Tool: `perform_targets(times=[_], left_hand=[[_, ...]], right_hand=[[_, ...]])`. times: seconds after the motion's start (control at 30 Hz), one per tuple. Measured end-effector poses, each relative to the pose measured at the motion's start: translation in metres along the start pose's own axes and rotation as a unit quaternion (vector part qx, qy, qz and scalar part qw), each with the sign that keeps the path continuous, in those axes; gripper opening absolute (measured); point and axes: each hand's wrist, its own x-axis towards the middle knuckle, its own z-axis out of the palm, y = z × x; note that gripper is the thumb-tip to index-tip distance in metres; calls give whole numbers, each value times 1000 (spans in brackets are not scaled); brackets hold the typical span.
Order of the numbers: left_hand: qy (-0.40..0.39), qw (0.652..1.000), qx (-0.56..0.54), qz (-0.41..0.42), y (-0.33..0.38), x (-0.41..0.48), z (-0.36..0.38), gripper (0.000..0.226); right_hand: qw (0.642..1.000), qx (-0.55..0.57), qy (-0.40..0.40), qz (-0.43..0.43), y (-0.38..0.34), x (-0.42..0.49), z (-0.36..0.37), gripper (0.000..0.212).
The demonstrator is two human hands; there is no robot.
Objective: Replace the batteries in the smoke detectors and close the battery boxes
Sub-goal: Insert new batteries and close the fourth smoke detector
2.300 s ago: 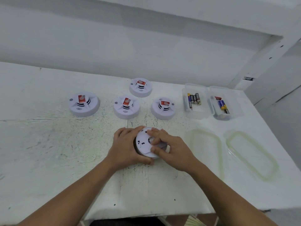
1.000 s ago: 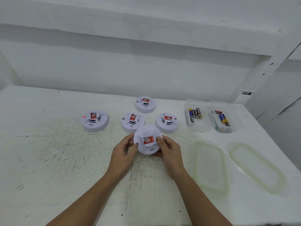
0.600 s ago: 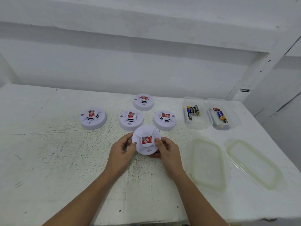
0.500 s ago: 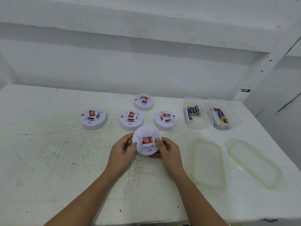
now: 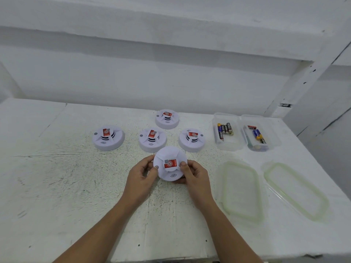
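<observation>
A white round smoke detector (image 5: pixel 170 164) with a red label faces up toward me, held just above the table between both hands. My left hand (image 5: pixel 141 177) grips its left rim and my right hand (image 5: pixel 193 176) grips its right rim. Several more white detectors stand label-up on the table behind it: one at the left (image 5: pixel 108 137), one in the middle (image 5: pixel 152 139), one at the right (image 5: pixel 191 140) and one further back (image 5: pixel 167 119). Two open clear boxes hold batteries: the left box (image 5: pixel 227 132) and the right box (image 5: pixel 259 134).
Two clear lids with greenish seals lie on the white table (image 5: pixel 57 177) at the right: the near lid (image 5: pixel 241 188) and the outer lid (image 5: pixel 295 190). A white wall rises behind the table. The front edge runs just below my forearms.
The detector was back-side up under my hands 2.3 s ago; it has been turned over so its red label faces up. In the last second the hands and detector have barely moved.
</observation>
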Motion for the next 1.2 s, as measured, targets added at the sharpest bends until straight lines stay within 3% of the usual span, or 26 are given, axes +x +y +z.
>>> perform_targets(times=[0.57, 0.77, 1.2], left_hand=[[-2, 1000, -9, -5, 1, -2, 0, 35], [-4, 1000, -5, 29, 6, -7, 1, 41], [15, 1000, -20, 8, 3, -5, 0, 41]], right_hand=[[1000, -8, 1, -1, 1, -1, 0, 21], [1000, -5, -2, -5, 4, -1, -1, 20], [998, -64, 2, -27, 12, 2, -3, 20]])
